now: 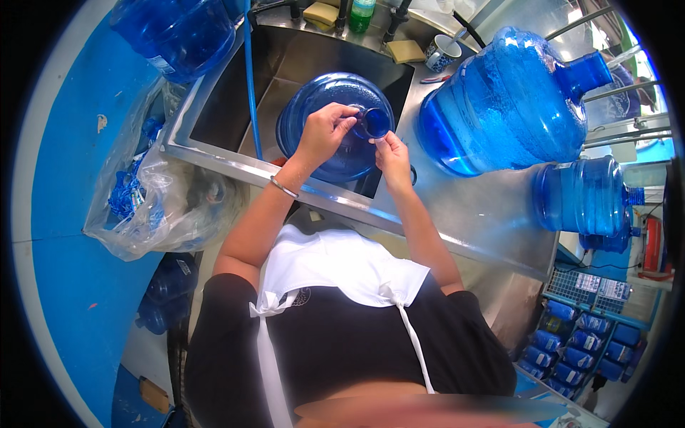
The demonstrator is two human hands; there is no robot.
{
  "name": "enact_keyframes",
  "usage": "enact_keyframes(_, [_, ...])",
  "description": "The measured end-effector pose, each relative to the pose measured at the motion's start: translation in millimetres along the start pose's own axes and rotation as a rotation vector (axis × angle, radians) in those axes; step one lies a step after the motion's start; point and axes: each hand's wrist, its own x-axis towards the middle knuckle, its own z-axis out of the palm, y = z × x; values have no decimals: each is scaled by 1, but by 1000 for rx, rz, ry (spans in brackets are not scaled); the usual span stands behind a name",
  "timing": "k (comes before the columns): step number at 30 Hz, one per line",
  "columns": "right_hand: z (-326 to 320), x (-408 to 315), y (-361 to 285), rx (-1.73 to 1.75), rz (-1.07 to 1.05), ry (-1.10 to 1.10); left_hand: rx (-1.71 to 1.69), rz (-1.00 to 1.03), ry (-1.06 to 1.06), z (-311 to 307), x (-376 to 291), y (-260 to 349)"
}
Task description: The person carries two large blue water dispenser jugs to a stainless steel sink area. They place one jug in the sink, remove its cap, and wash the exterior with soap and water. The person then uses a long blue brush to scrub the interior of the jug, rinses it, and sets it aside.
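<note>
A large blue plastic water jug stands in the stainless steel sink, its round mouth facing up. My left hand has thumb and fingertips pinched at the left side of the jug's neck; a bangle circles that wrist. At the lower right of the mouth, my right hand touches the rim with thumb and finger. Whether either hand holds a small piece at the rim cannot be told. A blue hose hangs into the sink left of the jug.
Right of the sink, a big blue jug and a smaller one rest on the steel counter. Sponges, a patterned mug and a green bottle line the back edge. At left are another jug and a clear plastic bag.
</note>
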Motion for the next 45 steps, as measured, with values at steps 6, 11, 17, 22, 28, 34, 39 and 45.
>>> enact_keyframes(6, [-3,17,11,-229,-320,18,26,-23,-27,-1,-5,-2])
enact_keyframes(11, [-23,56,8,-331,-256,-81,194,3,-26,3,-2,2])
enact_keyframes(17, [-34,105,-31,-938,-531,-280,223,78,-57,1,7,-3])
enact_keyframes(22, [-2,134,-45,-1278,-551,-326,216,-2,-94,-1,15,-9])
enact_keyframes(28, [8,124,-73,-1100,-373,-142,235,-17,-103,1,18,-12])
enact_keyframes(34, [14,77,-80,-917,-229,-342,297,14,-128,-1,23,-22])
enact_keyframes(39, [9,87,-83,-739,-20,-307,428,174,-232,0,44,-37])
enact_keyframes(45, [-15,110,-61,-332,418,-353,399,153,-88,11,49,-48])
